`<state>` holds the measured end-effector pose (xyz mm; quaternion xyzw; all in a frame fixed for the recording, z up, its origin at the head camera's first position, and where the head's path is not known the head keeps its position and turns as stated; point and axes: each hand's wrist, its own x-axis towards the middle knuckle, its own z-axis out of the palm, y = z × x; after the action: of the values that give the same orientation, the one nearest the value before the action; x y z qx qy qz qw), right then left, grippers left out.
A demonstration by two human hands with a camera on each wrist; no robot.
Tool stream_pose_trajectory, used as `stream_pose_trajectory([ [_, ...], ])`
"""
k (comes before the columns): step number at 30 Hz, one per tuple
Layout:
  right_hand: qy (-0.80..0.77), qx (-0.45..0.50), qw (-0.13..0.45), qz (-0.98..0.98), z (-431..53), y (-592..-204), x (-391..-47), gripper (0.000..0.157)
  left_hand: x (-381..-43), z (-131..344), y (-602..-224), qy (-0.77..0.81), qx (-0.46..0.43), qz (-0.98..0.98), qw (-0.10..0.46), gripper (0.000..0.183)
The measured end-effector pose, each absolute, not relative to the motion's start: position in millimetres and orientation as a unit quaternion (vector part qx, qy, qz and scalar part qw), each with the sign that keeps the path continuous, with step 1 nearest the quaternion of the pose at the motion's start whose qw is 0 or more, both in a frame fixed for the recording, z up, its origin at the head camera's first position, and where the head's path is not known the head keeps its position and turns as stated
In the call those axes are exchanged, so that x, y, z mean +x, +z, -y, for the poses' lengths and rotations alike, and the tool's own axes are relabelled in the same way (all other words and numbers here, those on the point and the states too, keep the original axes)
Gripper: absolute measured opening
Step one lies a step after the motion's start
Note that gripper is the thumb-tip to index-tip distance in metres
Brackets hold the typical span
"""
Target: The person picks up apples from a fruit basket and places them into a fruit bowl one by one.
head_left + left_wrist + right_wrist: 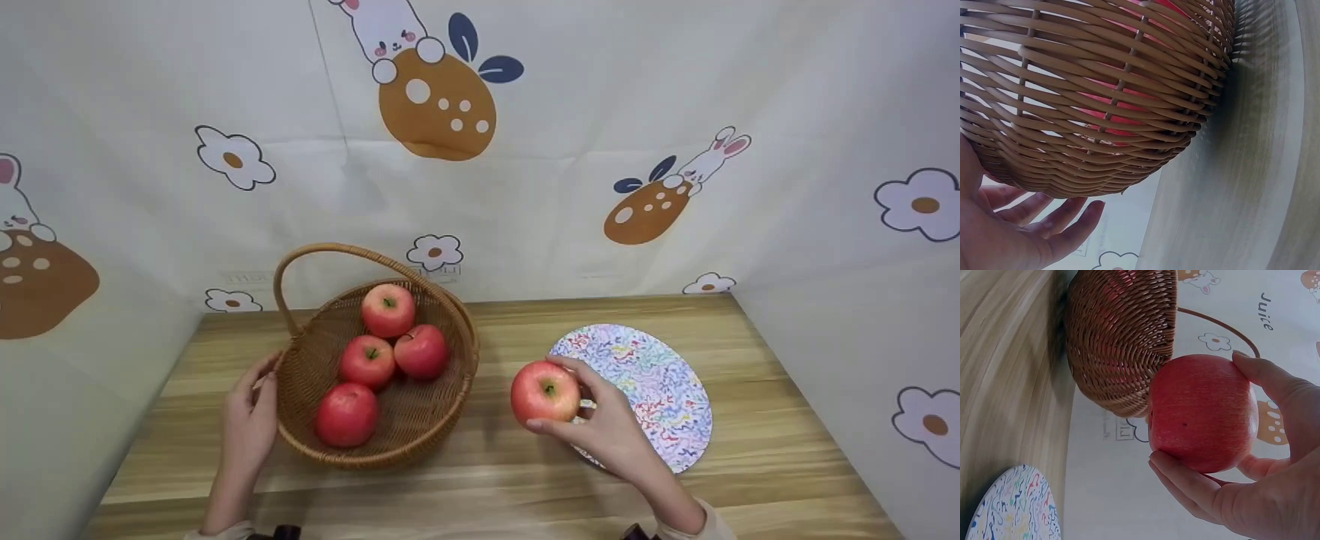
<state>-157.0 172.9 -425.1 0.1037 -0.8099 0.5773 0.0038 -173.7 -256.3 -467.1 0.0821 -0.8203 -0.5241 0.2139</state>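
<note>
My right hand [611,431] holds a red apple [545,391] between thumb and fingers, raised near the left edge of a round, multicoloured patterned board [675,405]. The right wrist view shows the apple [1204,413] from the side, thumb at one edge and fingers at the other. To the left stands a brown wicker basket [420,416] with an arched handle, holding several red apples [367,361]. Against the basket's left outer side rests my left hand [251,416]. In the left wrist view its fingers [1075,228] are spread and loosely bent beside the weave; the thumb is not clearly visible there.
Everything stands on a wood-grain table [510,495]. A pale curtain-like backdrop [555,225] with rabbit and flower prints rises behind the table and on both sides. The basket's handle [337,247] arches up near the back of the table.
</note>
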Motion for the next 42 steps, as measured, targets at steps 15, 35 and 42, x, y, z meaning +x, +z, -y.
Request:
stream_pose_trajectory([
  [15, 0.576, 0.083, 0.002, 0.813, -185, -427, -163, 0.075, -173, 256, -465, -0.522, 0.084, 0.825, 0.202, 0.041],
  [35, 0.573, 0.065, 0.015, 0.817, -193, -431, -172, 0.075, -174, 258, -467, -0.525, 0.080, 0.821, 0.209, 0.041],
  [42, 0.568, 0.055, 0.024, 0.821, -196, -434, -175, 0.074, -173, 257, -466, -0.522, 0.080, 0.824, 0.207, 0.041],
])
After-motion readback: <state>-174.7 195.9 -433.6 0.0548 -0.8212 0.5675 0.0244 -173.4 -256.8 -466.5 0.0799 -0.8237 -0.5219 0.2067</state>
